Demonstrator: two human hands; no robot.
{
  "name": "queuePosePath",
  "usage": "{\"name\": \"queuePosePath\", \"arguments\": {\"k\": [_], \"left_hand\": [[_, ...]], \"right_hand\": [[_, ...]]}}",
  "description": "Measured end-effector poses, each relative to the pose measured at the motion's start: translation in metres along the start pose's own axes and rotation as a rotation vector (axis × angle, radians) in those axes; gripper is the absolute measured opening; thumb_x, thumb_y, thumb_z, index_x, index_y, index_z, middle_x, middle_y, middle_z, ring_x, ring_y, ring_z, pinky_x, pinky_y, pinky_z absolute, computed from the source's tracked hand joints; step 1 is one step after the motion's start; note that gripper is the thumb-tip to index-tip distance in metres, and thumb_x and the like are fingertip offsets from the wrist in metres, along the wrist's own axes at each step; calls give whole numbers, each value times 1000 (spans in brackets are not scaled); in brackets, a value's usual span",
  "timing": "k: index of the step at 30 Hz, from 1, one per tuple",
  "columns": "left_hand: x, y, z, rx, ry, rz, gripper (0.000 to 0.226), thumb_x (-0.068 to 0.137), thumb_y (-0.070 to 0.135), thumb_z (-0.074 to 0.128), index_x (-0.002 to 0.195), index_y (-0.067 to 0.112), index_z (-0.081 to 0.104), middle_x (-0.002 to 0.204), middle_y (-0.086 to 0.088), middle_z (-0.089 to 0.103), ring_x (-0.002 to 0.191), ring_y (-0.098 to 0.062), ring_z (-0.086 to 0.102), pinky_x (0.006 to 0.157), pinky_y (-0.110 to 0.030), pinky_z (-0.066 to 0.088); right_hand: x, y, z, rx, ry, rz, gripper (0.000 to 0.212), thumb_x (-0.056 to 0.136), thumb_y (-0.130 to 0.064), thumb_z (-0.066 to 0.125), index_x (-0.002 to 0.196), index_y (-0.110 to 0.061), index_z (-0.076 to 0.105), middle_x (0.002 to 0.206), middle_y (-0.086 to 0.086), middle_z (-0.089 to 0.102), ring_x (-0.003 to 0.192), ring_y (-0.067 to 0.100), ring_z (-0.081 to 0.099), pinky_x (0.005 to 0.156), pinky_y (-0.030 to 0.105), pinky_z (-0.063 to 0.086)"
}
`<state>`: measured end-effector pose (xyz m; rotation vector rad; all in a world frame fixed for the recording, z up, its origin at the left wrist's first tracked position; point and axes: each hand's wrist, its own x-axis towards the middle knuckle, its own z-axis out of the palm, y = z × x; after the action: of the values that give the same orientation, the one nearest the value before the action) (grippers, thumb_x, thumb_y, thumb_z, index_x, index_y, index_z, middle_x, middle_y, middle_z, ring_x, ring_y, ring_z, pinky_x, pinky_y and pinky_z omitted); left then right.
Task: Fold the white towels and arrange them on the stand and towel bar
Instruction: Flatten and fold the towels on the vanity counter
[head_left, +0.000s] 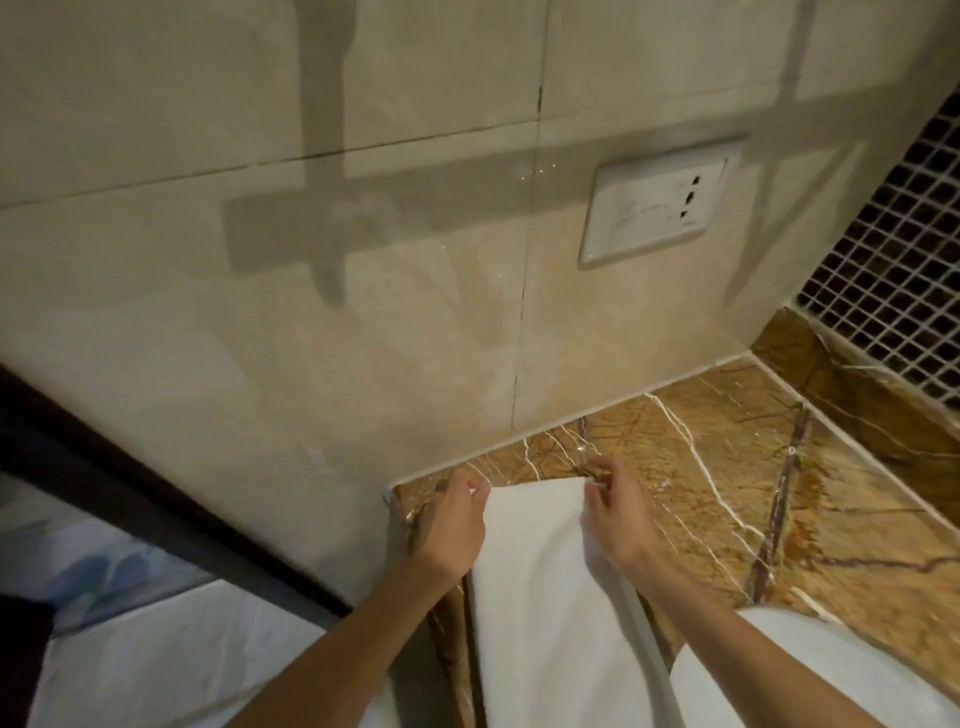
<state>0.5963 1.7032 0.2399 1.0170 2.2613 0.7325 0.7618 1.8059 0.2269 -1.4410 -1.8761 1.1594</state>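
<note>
A white towel (540, 587) lies lengthwise on the brown marble counter (727, 467), its far edge near the wall. My left hand (457, 519) pinches the towel's far left corner. The far right corner is pinched by my right hand (618, 512). Both forearms reach in from the bottom of the frame. More white cloth (810, 675) lies at the lower right, partly under my right arm. No stand or towel bar is in view; only a bar-shaped shadow falls on the wall.
A beige tiled wall (363, 312) rises behind the counter with a white socket plate (660, 208). Dark mosaic tiles (904, 260) stand at the right. A dark frame (156, 499) runs diagonally at the lower left, above white fabric (171, 660).
</note>
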Motion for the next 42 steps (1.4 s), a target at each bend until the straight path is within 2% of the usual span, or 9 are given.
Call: {"name": "queuePosePath", "arguments": {"k": [7,14,18,25,29,33,35,40,42], "left_hand": [[9,-3,11,121,66,-72,14,100,35,39,98,25,47,97,-6,63,94,-30,61,71,-34,42],[15,-5,14,53,120,-52,15,99,27,45,100,14,53,94,-11,64,92,-31,59,75,-37,43],[6,-5,19,62,180,12,17,99,25,44,106,12,53,94,-10,63,91,-30,60,67,-32,36],[-25,-14,11,86,141,338,36,98,13,45,132,2,50,129,-14,49,116,-28,51,97,-40,41],[-43,-23,11,361,0,305,51,100,35,33,148,21,26,156,-6,11,140,-24,23,115,-37,22],[-64,-26,16,510,-89,284,55,100,46,23,151,31,9,159,4,-14,147,-19,-9,118,-38,-2],[-76,-29,17,544,-125,292,56,100,47,21,151,32,7,159,5,-14,146,-18,-13,114,-36,-8],[-106,-33,12,545,-169,317,59,99,47,24,152,28,6,160,2,-11,146,-19,-12,118,-40,-4],[-120,-33,10,513,-195,315,61,98,49,29,151,28,8,160,5,-12,147,-19,-10,120,-42,1]], "right_hand": [[9,3,5,-136,-19,-16,24,97,-7,46,117,-16,54,107,-1,60,99,16,55,90,32,45],[9,6,15,-333,-16,-99,26,95,-8,39,114,-21,51,111,1,51,88,17,43,74,32,31],[6,6,16,-359,-1,-95,23,97,-13,38,115,-21,50,111,1,47,86,18,46,74,32,34],[-19,13,6,-291,-37,-220,23,96,-25,45,118,-22,49,118,-5,33,93,16,50,83,38,47],[-41,15,0,-320,-139,-264,27,96,-32,40,120,-23,47,145,-6,18,129,21,34,105,40,39],[-66,10,-9,-405,-136,-333,16,91,-33,36,88,-18,42,136,-1,26,105,26,46,83,45,51],[-82,10,-13,-408,-132,-348,16,91,-28,39,79,-18,38,139,-3,23,109,21,48,83,38,48],[-136,19,-27,-389,-133,-312,12,93,-29,40,86,-20,45,117,-2,37,104,16,41,90,34,43],[-160,24,-34,-403,-122,-288,13,94,-29,39,88,-21,47,107,-4,40,96,14,42,84,32,41]]}}
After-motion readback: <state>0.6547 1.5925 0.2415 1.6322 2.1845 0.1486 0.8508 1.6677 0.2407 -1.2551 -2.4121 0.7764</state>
